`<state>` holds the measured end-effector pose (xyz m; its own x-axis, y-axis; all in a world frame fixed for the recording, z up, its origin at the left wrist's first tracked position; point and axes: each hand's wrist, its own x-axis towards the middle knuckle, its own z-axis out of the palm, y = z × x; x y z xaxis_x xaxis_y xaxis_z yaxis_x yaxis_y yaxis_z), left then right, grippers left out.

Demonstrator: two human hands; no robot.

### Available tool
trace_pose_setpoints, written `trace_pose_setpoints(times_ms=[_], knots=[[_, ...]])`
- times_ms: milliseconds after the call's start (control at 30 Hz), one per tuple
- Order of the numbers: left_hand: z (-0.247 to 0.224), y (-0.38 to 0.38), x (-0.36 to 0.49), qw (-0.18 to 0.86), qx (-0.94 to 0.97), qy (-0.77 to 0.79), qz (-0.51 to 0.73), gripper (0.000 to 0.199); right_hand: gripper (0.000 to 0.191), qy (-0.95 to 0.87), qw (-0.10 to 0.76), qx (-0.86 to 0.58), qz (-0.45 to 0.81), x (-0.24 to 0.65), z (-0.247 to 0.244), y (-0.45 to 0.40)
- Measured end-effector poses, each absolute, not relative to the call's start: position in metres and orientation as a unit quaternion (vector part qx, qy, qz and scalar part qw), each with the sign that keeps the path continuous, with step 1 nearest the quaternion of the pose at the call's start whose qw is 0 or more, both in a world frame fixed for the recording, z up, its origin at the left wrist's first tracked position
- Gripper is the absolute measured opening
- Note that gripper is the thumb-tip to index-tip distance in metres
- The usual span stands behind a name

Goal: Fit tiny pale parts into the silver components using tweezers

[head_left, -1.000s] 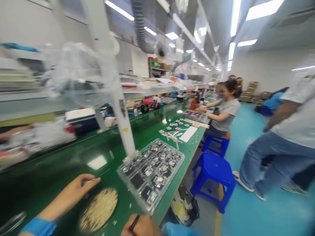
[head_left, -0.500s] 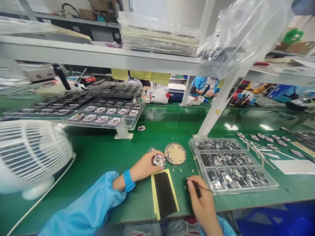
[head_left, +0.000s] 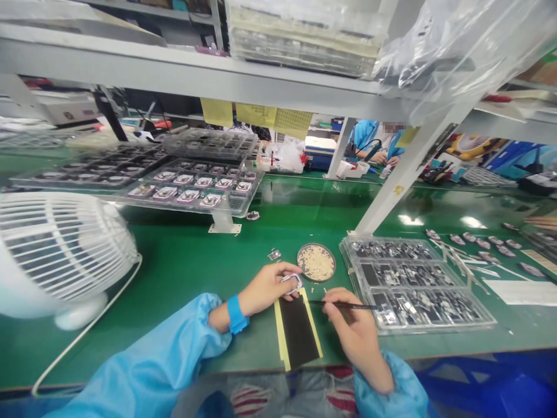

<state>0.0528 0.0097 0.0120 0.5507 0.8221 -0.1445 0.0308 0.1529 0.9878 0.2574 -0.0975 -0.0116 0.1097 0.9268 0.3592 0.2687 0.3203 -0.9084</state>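
My left hand (head_left: 272, 287) pinches a small white and purple framed part (head_left: 292, 283) above the top edge of a black sheet with yellow borders (head_left: 299, 337). Between the fingers of my right hand (head_left: 354, 328) are thin dark tweezers (head_left: 348, 305), pointing left over the sheet near the part. A round dish of small beige pieces (head_left: 316, 262) lies just beyond both hands. Behind my left hand is a small metallic piece (head_left: 274, 254). A clear compartment tray (head_left: 435, 332) full of small black and silver pieces stands right of my right hand.
A white fan (head_left: 65, 255) stands at the left with its cord. Trays of framed parts (head_left: 191, 203) rest on a raised rack behind. A slanted white post (head_left: 383, 200) rises behind the compartment tray. Across the bench a person in blue (head_left: 369, 142) works.
The tweezers have turned and now point left, closer to the framed part. My left hand's thumb now lies over the part. The whole view has shifted slightly.
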Motion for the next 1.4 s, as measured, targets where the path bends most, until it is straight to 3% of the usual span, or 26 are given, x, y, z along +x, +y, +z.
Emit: trace_pose_setpoints(times_ms=[133,233,400,700,1167,1400], knots=[[0.009,0.011,0.050,0.570,0.657,0.384,0.312,0.017,0.005,-0.602,0.563,-0.504,0.255,0.253,0.006,-0.081],[0.008,0.011,0.050,0.570,0.652,0.377,0.329,0.013,0.008,-0.598,0.558,-0.550,0.170,0.255,0.015,-0.068],[0.009,0.000,0.054,0.595,0.655,0.337,0.321,0.014,0.016,-0.641,0.488,-0.581,0.116,0.261,0.005,-0.068],[-0.003,0.000,0.058,0.611,0.617,0.370,0.329,0.022,0.017,-0.591,0.500,-0.627,0.082,0.259,-0.005,-0.105],[0.006,-0.001,0.060,0.684,0.534,0.359,0.343,0.030,0.018,-0.572,0.549,-0.600,0.103,0.259,-0.004,-0.095],[0.007,-0.001,0.060,0.658,0.558,0.389,0.323,0.033,0.022,-0.521,0.543,-0.557,0.352,0.260,0.002,-0.082]])
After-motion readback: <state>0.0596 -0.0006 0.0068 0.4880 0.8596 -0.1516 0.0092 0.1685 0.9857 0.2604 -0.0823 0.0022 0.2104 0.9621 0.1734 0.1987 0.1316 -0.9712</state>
